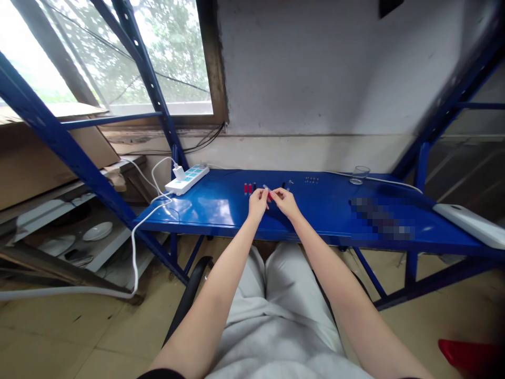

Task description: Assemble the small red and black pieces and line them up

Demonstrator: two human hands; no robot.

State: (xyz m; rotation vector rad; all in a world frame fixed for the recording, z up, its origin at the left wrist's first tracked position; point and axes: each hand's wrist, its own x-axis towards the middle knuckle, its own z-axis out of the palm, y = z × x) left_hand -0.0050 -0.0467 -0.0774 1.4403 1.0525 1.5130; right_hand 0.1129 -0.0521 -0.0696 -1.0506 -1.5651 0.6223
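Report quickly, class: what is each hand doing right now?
Left hand: closed, fingertips apparently pinching one end of a small red piece.
Right hand: closed, fingertips holding the small red piece too.

baggy pale-grey pants [294,268], kinda rumpled grey top [284,342], bit of black sleeve [161,374], bare forearms [232,279], left hand [258,203] and right hand [286,202] bare too

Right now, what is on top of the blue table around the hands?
Two red pieces and a black one are near the left hand, another black one behind the right hand. Anything directly under both hands is covered from view.
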